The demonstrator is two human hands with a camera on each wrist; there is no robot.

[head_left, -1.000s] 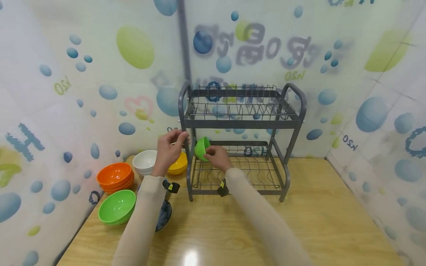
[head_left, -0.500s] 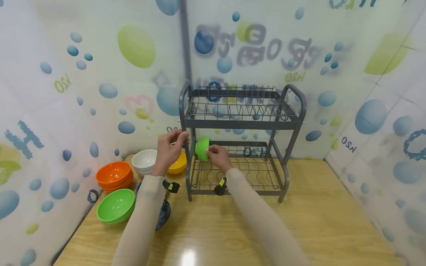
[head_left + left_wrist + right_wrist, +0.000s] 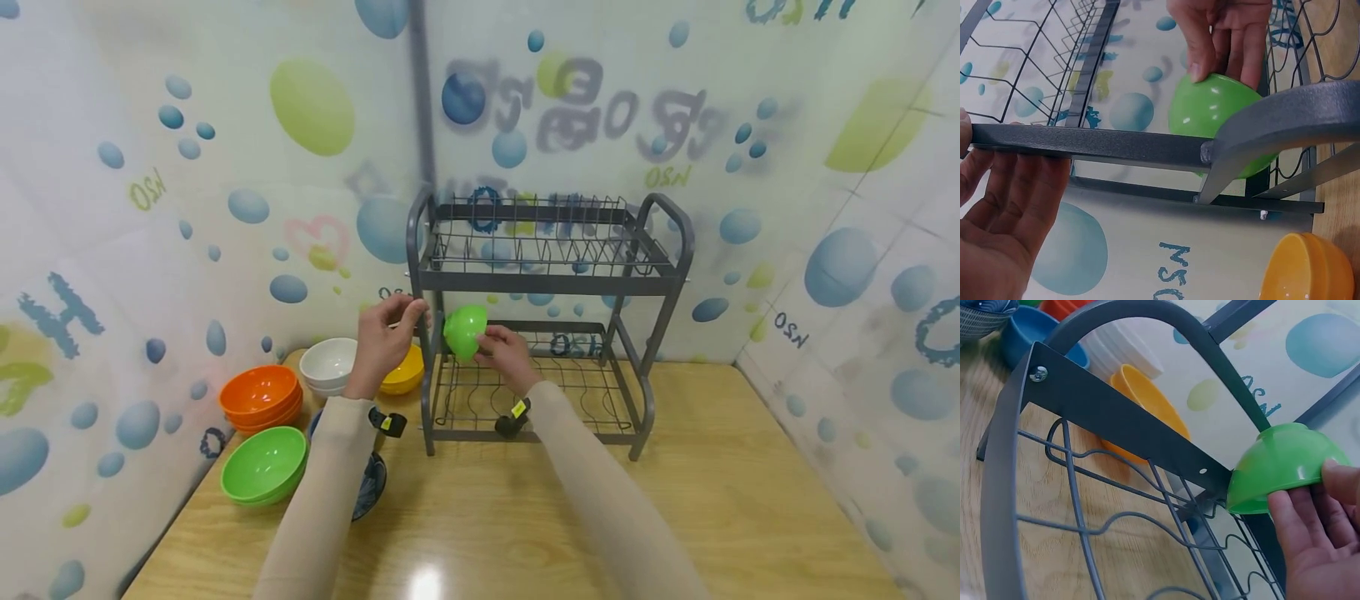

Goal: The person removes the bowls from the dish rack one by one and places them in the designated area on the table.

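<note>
A green bowl (image 3: 463,332) is in my right hand (image 3: 510,358), tipped over, inside the left part of the dark grey two-tier dish rack (image 3: 547,283), above the lower shelf. In the right wrist view the thumb lies on the outside of the bowl (image 3: 1285,464) and the fingers reach under its rim. My left hand (image 3: 382,342) is at the rack's left front post. The left wrist view shows its fingers (image 3: 1016,194) and thumb on either side of the post (image 3: 1097,144), gripping it. The bowl's inside is mostly hidden.
To the left stand stacked orange bowls (image 3: 258,396), green bowls (image 3: 264,467), white bowls (image 3: 327,364) and yellow bowls (image 3: 402,373). Blue patterned bowls (image 3: 369,487) are partly covered by my left forearm. The wooden table (image 3: 712,483) extends to the right of the rack.
The green bowl has shifted slightly right with my right hand and turned, so more of its outside faces the head camera. My left hand keeps its place at the post.
</note>
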